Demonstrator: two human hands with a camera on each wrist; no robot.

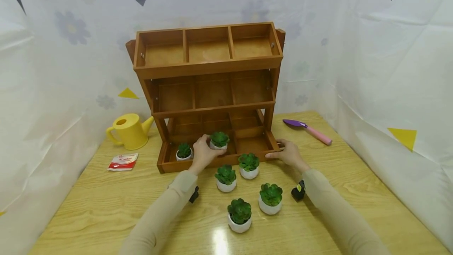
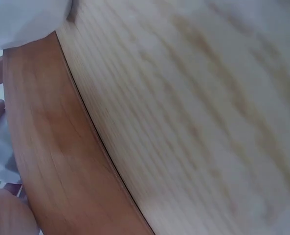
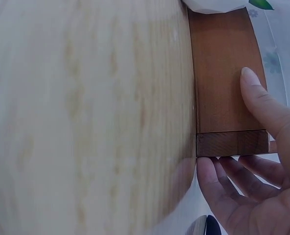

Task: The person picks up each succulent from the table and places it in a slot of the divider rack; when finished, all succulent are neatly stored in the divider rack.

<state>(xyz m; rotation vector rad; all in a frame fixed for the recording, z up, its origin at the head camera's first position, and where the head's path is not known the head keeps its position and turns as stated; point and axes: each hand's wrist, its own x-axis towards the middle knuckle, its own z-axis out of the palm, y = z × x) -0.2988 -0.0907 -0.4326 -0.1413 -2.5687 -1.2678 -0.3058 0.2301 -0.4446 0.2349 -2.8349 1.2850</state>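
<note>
My left hand (image 1: pixel 204 156) pinches a small potted succulent (image 1: pixel 220 140), white pot below green leaves, over the middle compartment of the rack's lowest tier. In the left wrist view, fingers (image 2: pixel 10 210) and part of the white pot (image 2: pixel 2 152) show behind the front board (image 2: pixel 61 132). My right hand (image 1: pixel 290 155) grips the right front corner of the wooden three-tier rack (image 1: pixel 209 66). The right wrist view shows its thumb (image 3: pixel 262 100) on the front board (image 3: pixel 225 73) and the other fingers around the end. Another succulent (image 1: pixel 184 151) sits in the lowest tier's left compartment.
Several potted succulents stand in front of the rack, among them one close to it (image 1: pixel 249 166) and one nearest me (image 1: pixel 239 215). To the left are a yellow watering can (image 1: pixel 131 132) and a red-white packet (image 1: pixel 123 162). A purple trowel with pink handle (image 1: pixel 308 130) lies right.
</note>
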